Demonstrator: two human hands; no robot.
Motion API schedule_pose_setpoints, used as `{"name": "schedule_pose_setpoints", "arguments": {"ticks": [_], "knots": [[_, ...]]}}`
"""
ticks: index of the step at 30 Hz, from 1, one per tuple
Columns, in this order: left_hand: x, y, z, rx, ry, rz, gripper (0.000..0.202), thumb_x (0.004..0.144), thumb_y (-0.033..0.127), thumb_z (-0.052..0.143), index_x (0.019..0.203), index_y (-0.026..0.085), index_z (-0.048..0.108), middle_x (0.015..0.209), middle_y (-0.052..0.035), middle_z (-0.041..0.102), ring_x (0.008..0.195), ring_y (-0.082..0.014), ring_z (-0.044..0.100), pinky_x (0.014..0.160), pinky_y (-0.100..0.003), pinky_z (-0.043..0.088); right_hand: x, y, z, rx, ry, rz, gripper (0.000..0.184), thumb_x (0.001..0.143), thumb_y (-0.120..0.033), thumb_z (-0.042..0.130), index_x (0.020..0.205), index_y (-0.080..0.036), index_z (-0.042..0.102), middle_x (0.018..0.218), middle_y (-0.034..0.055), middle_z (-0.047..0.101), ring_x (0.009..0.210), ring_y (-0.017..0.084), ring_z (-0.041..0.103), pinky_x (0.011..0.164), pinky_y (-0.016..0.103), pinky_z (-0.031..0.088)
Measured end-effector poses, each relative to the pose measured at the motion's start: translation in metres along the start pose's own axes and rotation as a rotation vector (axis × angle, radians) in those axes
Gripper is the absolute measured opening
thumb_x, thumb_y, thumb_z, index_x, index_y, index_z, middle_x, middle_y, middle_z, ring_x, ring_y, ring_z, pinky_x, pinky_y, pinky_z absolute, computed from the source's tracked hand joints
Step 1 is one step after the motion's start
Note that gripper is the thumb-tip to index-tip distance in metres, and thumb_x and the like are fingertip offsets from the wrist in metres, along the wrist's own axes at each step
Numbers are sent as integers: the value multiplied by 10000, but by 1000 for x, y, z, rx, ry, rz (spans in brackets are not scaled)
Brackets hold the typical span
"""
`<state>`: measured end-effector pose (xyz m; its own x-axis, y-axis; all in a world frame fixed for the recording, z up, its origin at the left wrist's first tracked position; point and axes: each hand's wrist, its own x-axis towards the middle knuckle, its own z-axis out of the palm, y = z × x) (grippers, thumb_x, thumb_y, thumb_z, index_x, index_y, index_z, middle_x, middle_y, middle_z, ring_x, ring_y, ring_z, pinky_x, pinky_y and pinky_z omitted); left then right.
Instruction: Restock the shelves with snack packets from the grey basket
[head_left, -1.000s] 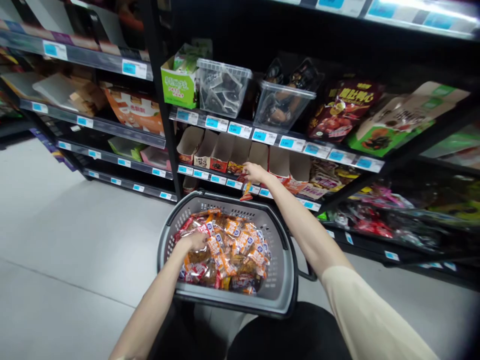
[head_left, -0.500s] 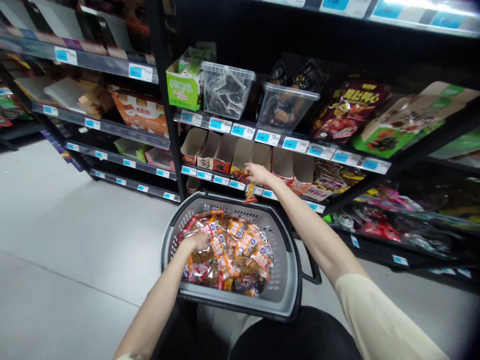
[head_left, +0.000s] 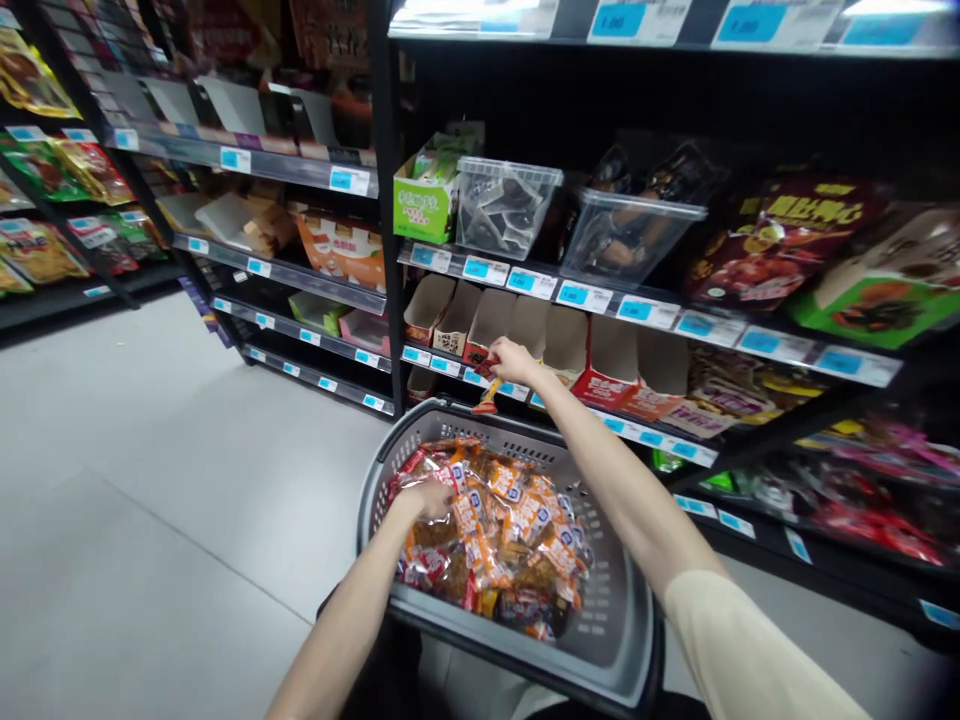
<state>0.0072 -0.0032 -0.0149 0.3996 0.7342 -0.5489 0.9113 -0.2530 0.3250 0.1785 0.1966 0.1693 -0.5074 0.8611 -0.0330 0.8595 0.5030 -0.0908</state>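
Note:
A grey shopping basket (head_left: pixel 622 650) with a black handle stands before me, holding many small snack packets (head_left: pixel 525 515) in orange, red and clear wrapping. My left hand (head_left: pixel 429 498) is down among them on the left side, its fingers curled at a red and white packet and partly hidden. Beyond the basket's far rim, my right hand (head_left: pixel 514 362) pinches a small snack packet (head_left: pixel 487 398) with red and orange ends. That hand is at the front of a row of open display boxes (head_left: pixel 491 325) on a low shelf.
Clear plastic tubs (head_left: pixel 506 210) and a green box (head_left: pixel 424 205) stand on the shelf above. Filled packets (head_left: pixel 724 390) lie farther right in the low row. Blue and white price tags (head_left: pixel 585 297) line the shelf edges. Grey floor (head_left: pixel 165 480) stretches to the left.
The view has turned left, so shelves and basket appear farther right. My right hand, still pinching the packet, has shifted left along the display boxes. My left hand stays among the packets.

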Motion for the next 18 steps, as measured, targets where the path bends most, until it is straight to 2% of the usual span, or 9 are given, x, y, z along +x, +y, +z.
{"name": "schedule_pose_setpoints", "arguments": {"ticks": [2, 5, 6, 7, 9, 11, 13, 15, 18], "knots": [[-1, 0, -1, -1, -4, 0, 276, 919, 235, 574, 1130, 182, 744, 1135, -137, 802, 992, -259, 749, 817, -308, 560, -2, 1, -2, 13, 19, -16, 92, 879, -153, 702, 948, -178, 756, 1438, 107, 632, 1209, 266, 681, 1052, 358, 518], [-3, 1, -2, -1, -4, 1, 282, 925, 254, 579, 1141, 188, 748, 1139, -138, 801, 983, -262, 744, 825, -319, 564, -15, 0, -2, 77, 128, -63, 111, 888, -147, 675, 976, -167, 740, 1567, 128, 555, 1305, 299, 644, 1082, 400, 508], [-4, 1, -2, -1, -2, 3, 282, 925, 254, 582, 1144, 195, 749, 1139, -131, 801, 986, -259, 742, 831, -318, 563, -23, -1, 0, 117, 162, -91, 125, 892, -142, 659, 989, -167, 733, 1545, 129, 583, 1297, 295, 651, 1074, 398, 512], [-4, 2, -2, 1, -1, 3, 284, 924, 252, 584, 1150, 203, 749, 1137, -122, 803, 991, -256, 740, 837, -315, 562, -33, -1, 3, 169, 170, -126, 137, 900, -142, 639, 1002, -170, 726, 1468, 125, 649, 1248, 281, 679, 1047, 384, 525], [-4, 3, -1, 7, -1, 4, 290, 929, 245, 579, 1162, 210, 748, 1130, -114, 805, 994, -251, 741, 839, -309, 560, -60, 0, 13, 293, 110, -202, 155, 931, -165, 584, 1022, -183, 709, 1190, 92, 779, 1054, 240, 744, 948, 342, 555], [-3, 4, -2, 20, -7, 5, 296, 940, 241, 567, 1169, 199, 749, 1133, -126, 804, 993, -255, 745, 834, -309, 563, -93, 4, 29, 392, -18, -268, 157, 966, -224, 541, 1011, -196, 688, 996, 62, 798, 882, 219, 754, 842, 318, 563], [-4, 6, -2, 38, -14, 8, 302, 948, 236, 561, 1177, 182, 750, 1159, -148, 799, 997, -266, 752, 836, -318, 570, -126, 12, 49, 414, -96, -310, 164, 985, -261, 512, 1001, -212, 667, 972, 64, 793, 866, 218, 744, 816, 315, 550], [-5, 8, -2, 61, -17, 13, 310, 949, 234, 563, 1188, 167, 749, 1191, -170, 792, 1021, -284, 756, 851, -336, 579, -157, 26, 72, 400, -124, -270, 177, 1008, -326, 496, 1026, -234, 646, 961, 65, 785, 855, 226, 735, 808, 328, 541], [-10, 13, 1, 101, -7, 16, 342, 963, 221, 537, 1231, 149, 737, 1226, -206, 776, 1097, -323, 752, 893, -383, 588, -194, 54, 106, 403, -156, -133, 205, 1018, -374, 455, 1037, -257, 623, 876, 58, 765, 806, 248, 731, 796, 359, 544]]}}
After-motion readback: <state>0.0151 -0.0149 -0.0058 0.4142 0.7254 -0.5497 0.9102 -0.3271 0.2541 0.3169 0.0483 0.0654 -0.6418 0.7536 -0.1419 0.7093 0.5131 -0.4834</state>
